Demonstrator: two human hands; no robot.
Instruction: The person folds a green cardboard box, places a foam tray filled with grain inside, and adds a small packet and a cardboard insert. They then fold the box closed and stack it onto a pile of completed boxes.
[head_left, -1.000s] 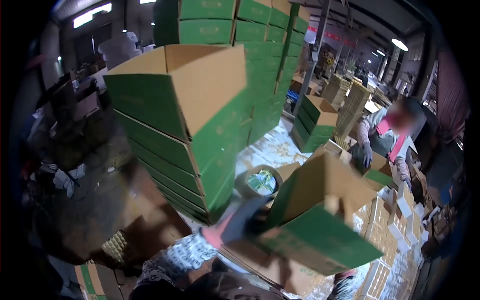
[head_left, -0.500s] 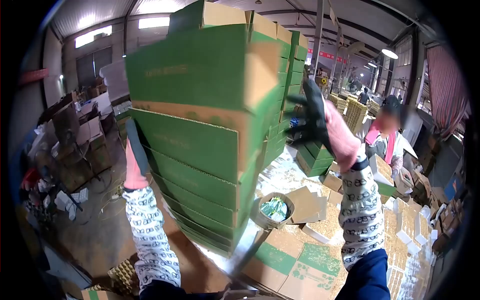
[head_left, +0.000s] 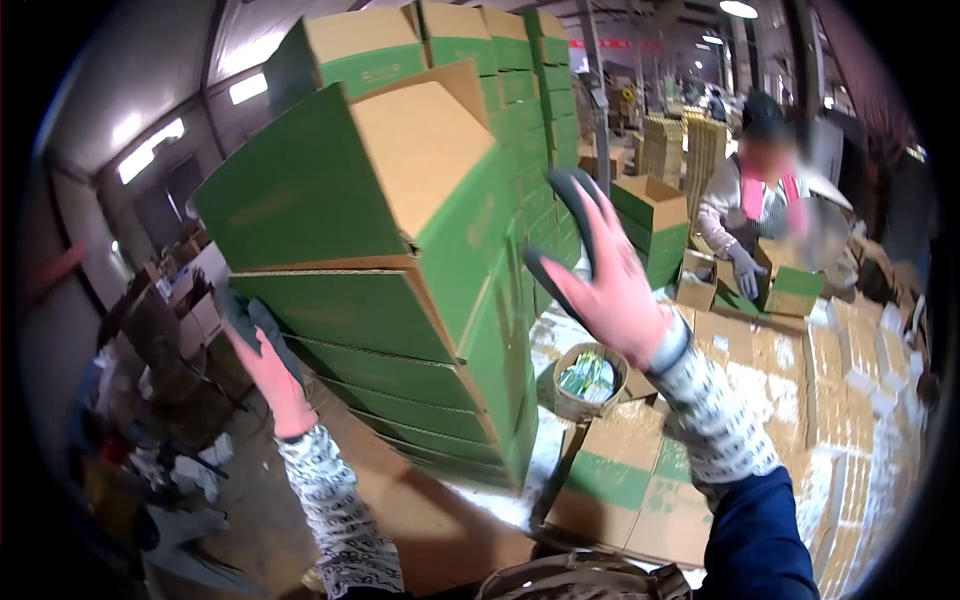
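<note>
A green cardboard box (head_left: 300, 185) with its brown inside showing sits on top of a tall stack of green boxes (head_left: 370, 315). My left hand (head_left: 265, 355), in a pink glove with dark palm and fingers, is at the stack's left side, fingers stretched up along the edge just below the top box. To the right of the stack my right hand (head_left: 610, 285) is raised in a matching glove. Its fingers are spread, with nothing between them, and its fingertips point toward the stack.
More stacked green boxes (head_left: 540, 110) rise behind. On the right, a round tub (head_left: 590, 385) holds green-and-white packets, near flattened cardboard (head_left: 610, 475). A co-worker (head_left: 765, 200) in gloves handles a small box (head_left: 795, 292) across the table. Clutter lies on the floor at left.
The view has tilted and turned right. The top box's open end has come into view. My right hand has turned, showing its pink back, and stays apart from the boxes.
</note>
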